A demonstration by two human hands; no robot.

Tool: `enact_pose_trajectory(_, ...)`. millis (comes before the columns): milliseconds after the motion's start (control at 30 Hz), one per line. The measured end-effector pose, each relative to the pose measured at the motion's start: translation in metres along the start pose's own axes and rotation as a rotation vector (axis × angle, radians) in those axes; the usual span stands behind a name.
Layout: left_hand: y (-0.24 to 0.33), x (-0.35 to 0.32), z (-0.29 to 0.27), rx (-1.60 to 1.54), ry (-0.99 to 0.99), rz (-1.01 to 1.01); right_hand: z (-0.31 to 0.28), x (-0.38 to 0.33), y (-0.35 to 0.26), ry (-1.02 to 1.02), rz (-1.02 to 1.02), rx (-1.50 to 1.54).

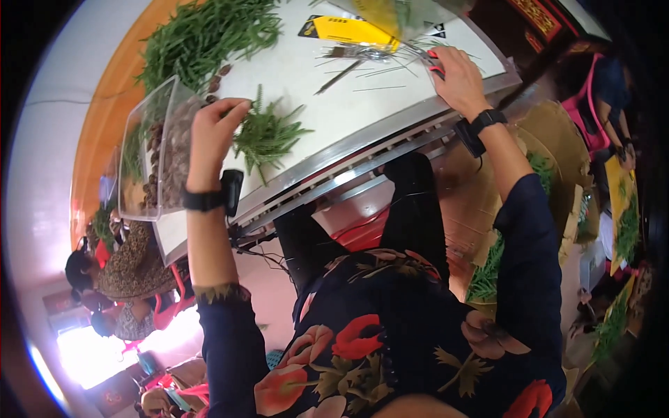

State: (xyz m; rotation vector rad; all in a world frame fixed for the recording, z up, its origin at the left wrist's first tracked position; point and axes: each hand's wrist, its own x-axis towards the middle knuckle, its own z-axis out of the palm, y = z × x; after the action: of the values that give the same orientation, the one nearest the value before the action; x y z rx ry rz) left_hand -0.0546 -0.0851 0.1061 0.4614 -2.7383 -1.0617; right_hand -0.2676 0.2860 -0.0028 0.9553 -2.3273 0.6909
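On the left of the white table (327, 132), my left hand (217, 132) is closed in a pinch at the edge of a small bunch of green artificial sprigs (270, 132). Its fingertips meet the leaves, and the exact grip is partly hidden. Over at the right, my right hand (460, 82) wraps round red-handled pliers (436, 63), their metal jaws pointing left. Below the jaws are scattered thin wire stems (390, 72) and a dark thin stick (339, 76). A clear plastic bin (166, 150) holding brown pine cones (152, 167) stands beside my left hand.
A large heap of green sprigs (209, 42) covers the far left. Yellow packaging (348, 29) and clear plastic wrap (359, 52) lie at the back. A metal rail (348, 150) edges the table. Cardboard boxes (557, 136) stand at right; other people (129, 279) sit at left.
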Motion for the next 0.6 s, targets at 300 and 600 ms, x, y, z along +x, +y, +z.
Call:
enact_pose_trajectory(300,0.008,-0.028,0.049,0.689,0.298,0.334,-0.006,-0.004,-0.001,-0.031,0.084,-0.039)
enact_pose_trajectory(600,-0.018,-0.047,0.081,0.627,-0.105,0.155,-0.009,-0.003,-0.006,-0.022,0.079,-0.021)
